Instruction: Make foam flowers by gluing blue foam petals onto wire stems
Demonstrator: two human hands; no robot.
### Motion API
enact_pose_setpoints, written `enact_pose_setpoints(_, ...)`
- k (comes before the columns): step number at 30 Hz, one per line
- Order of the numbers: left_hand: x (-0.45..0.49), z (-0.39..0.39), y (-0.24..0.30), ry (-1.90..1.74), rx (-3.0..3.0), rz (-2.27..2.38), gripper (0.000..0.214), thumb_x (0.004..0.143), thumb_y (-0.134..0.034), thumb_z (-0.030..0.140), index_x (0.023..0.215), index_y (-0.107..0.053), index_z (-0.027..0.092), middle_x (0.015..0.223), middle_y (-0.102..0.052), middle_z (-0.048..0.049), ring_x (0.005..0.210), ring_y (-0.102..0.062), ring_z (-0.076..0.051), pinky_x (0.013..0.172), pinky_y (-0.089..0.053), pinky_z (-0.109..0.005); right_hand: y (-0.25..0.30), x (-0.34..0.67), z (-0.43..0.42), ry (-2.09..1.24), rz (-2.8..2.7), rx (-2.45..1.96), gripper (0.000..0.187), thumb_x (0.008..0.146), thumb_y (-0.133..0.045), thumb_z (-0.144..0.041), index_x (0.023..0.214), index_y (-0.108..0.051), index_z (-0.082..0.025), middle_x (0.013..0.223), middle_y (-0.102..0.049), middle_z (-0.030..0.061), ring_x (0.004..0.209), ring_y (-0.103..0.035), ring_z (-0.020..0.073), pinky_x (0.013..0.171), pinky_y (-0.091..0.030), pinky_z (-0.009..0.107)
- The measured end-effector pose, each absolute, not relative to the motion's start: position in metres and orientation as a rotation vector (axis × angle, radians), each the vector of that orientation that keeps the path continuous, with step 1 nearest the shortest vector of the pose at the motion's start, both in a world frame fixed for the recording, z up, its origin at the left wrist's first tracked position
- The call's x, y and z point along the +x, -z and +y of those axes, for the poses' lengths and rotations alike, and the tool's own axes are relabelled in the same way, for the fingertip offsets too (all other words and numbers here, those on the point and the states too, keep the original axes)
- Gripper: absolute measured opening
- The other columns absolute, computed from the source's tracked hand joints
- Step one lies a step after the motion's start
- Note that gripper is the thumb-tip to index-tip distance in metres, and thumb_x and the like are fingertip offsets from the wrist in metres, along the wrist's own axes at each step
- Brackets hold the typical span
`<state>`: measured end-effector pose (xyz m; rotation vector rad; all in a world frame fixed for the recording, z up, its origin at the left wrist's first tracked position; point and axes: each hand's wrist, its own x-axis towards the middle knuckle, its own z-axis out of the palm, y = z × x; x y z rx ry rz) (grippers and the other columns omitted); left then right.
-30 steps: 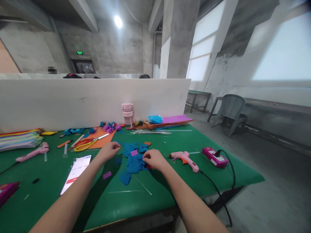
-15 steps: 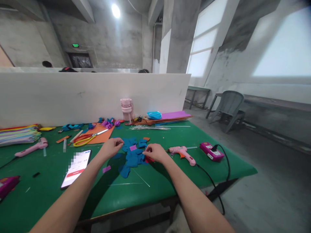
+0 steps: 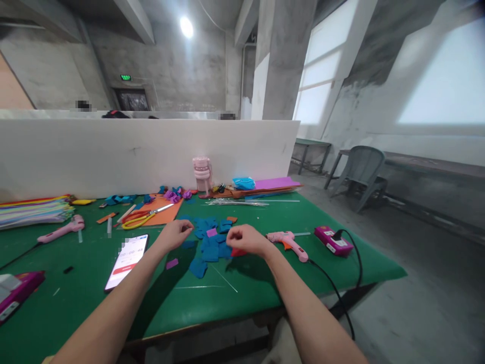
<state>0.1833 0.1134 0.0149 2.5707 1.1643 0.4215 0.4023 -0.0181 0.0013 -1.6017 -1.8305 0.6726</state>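
Note:
Blue crepe-paper pieces [image 3: 210,251] lie in a loose pile on the green tabletop, with a small purple piece [image 3: 211,232] on top. My left hand [image 3: 175,235] hovers at the pile's left side, thumb and fingers pinched together. On the right side, my right hand [image 3: 247,239] has its fingers curled into a pinch near a red piece [image 3: 238,252], which it partly covers. Whatever either pinch holds is too small or hidden to make out. Another purple piece [image 3: 172,264] lies below my left hand.
Right of my right hand lies a pink glue gun [image 3: 290,241], its cord running past a purple power strip [image 3: 333,240]. A phone [image 3: 127,263] lies by my left forearm. Behind are scissors [image 3: 140,219], orange paper [image 3: 166,215] and a pink bottle [image 3: 202,176].
The view has shifted slightly, moving the scene right and down. My right hand's fingers have curled tighter and drawn back a little from the blue pieces. My left hand keeps its pinch.

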Motion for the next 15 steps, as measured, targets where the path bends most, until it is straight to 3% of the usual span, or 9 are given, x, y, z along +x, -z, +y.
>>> enact_pose_setpoints(4, 0.179, 0.117, -0.015, -0.428, 2.574, 1.165, 0.034, 0.074, -0.041, 0.039, 0.083, -0.066, 0.017, 0.07, -0.066, -0.004, 0.064, -0.056, -0.018, 0.058, -0.038, -0.026, -0.013, 0.362, -0.039, -1.497, -2.336, -1.05, 0.026, 0.074, -0.058, -0.031, 0.09, -0.067, -0.013, 0.068, -0.063, -0.0002, 0.061, -0.055, 0.0083, 0.056, -0.04, 0.014)
enact_pose_setpoints(6, 0.182, 0.118, -0.014, -0.416, 2.589, 1.137, 0.034, 0.075, -0.04, 0.037, 0.085, -0.066, 0.017, 0.075, -0.067, -0.005, 0.067, -0.058, -0.019, 0.061, -0.04, -0.027, -0.014, 0.34, -0.046, -1.73, -2.487, -0.925, 0.03, 0.074, -0.059, -0.034, 0.097, -0.065, -0.017, 0.069, -0.063, -0.0019, 0.063, -0.057, 0.008, 0.056, -0.04, 0.013)
enact_pose_setpoints(9, 0.194, 0.122, -0.007, -0.378, 2.673, 0.991, 0.033, 0.073, -0.043, 0.028, 0.095, -0.066, 0.018, 0.094, -0.068, -0.0067, 0.085, -0.059, -0.022, 0.075, -0.042, -0.029, -0.01, 0.323, -0.047, -1.685, -2.526, -1.027, 0.033, 0.074, -0.059, -0.039, 0.1, -0.064, -0.02, 0.066, -0.061, -0.0041, 0.061, -0.056, 0.0067, 0.056, -0.041, 0.011)
enact_pose_setpoints(12, 0.209, 0.124, 0.005, -0.287, 2.824, 0.811, 0.047, 0.066, -0.046, 0.014, 0.111, -0.06, 0.023, 0.117, -0.059, -0.0053, 0.111, -0.048, -0.024, 0.093, -0.035, -0.035, -0.005, 0.324, -0.041, -1.527, -2.493, -1.108, 0.033, 0.077, -0.056, -0.039, 0.101, -0.063, -0.017, 0.067, -0.06, -0.0028, 0.057, -0.055, 0.0061, 0.057, -0.041, 0.012)
enact_pose_setpoints(15, 0.217, 0.126, 0.014, -0.197, 2.849, 0.866, 0.061, 0.062, -0.045, 0.008, 0.119, -0.053, 0.027, 0.126, -0.053, -0.0043, 0.119, -0.041, -0.026, 0.095, -0.033, -0.041, -0.003, 0.329, -0.036, -1.44, -2.438, -1.147, 0.031, 0.078, -0.055, -0.037, 0.1, -0.062, -0.016, 0.067, -0.06, -0.0021, 0.057, -0.055, 0.0059, 0.056, -0.041, 0.012)
